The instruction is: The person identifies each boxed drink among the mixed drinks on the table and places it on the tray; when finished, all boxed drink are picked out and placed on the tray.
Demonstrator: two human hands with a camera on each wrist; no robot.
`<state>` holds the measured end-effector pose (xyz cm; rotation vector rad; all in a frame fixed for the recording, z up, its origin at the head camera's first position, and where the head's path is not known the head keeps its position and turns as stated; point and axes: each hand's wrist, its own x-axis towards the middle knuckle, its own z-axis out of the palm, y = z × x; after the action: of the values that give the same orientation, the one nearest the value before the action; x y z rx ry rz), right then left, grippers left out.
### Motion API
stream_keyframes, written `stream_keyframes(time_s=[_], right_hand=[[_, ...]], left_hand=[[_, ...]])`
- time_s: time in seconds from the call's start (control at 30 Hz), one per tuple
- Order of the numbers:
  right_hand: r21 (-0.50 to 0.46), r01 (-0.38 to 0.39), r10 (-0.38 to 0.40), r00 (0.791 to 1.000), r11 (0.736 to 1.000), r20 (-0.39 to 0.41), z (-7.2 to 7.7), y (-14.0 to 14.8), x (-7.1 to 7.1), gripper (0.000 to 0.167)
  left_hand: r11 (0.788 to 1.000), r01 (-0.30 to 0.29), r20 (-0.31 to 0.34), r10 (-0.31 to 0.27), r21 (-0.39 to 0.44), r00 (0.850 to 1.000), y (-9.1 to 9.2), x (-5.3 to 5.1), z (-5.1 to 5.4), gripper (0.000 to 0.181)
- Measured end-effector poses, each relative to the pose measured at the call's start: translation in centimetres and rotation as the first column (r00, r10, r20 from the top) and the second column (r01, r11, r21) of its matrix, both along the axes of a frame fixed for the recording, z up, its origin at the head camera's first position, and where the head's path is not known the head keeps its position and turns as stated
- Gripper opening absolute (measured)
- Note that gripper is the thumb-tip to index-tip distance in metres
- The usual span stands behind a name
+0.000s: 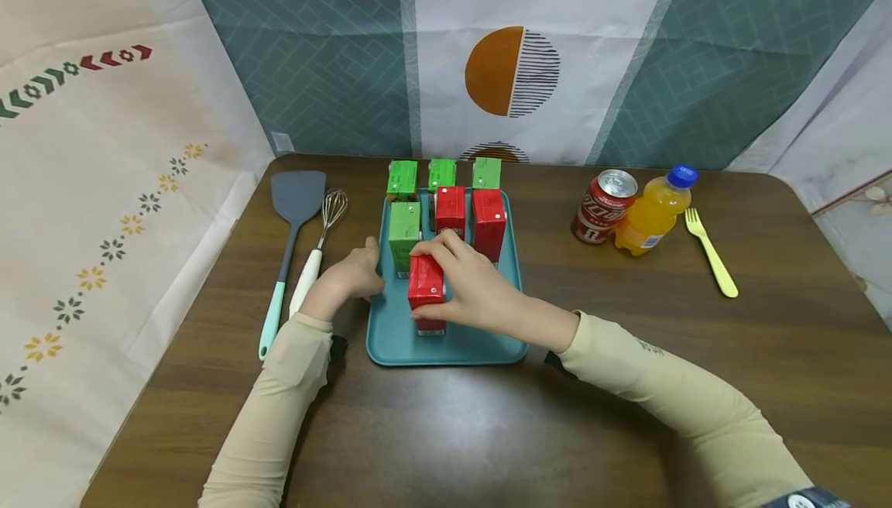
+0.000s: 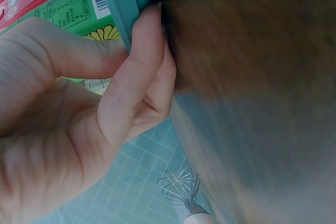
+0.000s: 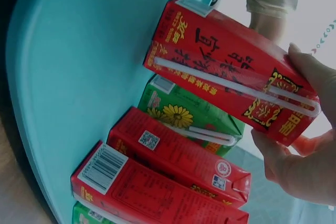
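On the teal tray [image 1: 481,351] stand several green drink cartons [image 1: 404,231] and two red drink cartons [image 1: 489,223], apart from the one in my hand. My right hand [image 1: 481,291] grips the top end of a third red drink carton [image 3: 226,72], thumb on one side and fingers on the other. Its lower end is at the tray's surface, and a straw is stuck along its side. At the tray's left side, my left hand [image 1: 357,272] pinches the rim, its thumb [image 2: 100,59] inside and curled fingers outside. The farthest green cartons are partly hidden behind nearer ones.
Left of the tray lie a grey spatula [image 1: 298,197] and a whisk [image 1: 307,279], close to my left forearm. On the right stand a red can [image 1: 603,207] and an orange drink bottle [image 1: 651,217], with a yellow fork [image 1: 712,254] beyond them. Curtains border the wooden table [image 1: 474,438].
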<state>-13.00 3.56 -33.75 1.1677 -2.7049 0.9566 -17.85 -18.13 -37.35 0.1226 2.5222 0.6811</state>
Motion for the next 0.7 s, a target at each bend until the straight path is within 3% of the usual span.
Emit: stream_keyframes(time_s=[0.33,0.43,0.57,0.7], right_hand=[[-0.032,-0.026,0.027,1.0,0.999,0.004,-0.4,-0.3,-0.4,0.071],[-0.025,-0.062,0.064,0.996,0.998,0.057,-0.4,-0.3,-0.6,0.073],[0.012,-0.1,0.097,0.984,0.995,0.152,-0.5,0.3,-0.6,0.088],[0.022,-0.095,0.09,0.978,0.995,0.188,-1.2,2.3,-0.1,0.1]], left_hand=[[1.0,-0.015,-0.015,0.015,0.016,1.0,-0.7,-0.1,-0.1,0.082],[1.0,-0.021,-0.012,0.022,0.02,1.0,-1.1,0.0,-0.2,0.081],[0.999,-0.026,-0.012,0.026,0.043,1.0,-1.4,0.2,-0.5,0.081],[0.999,-0.007,-0.025,0.008,0.047,1.0,-1.7,0.5,-0.4,0.074]])
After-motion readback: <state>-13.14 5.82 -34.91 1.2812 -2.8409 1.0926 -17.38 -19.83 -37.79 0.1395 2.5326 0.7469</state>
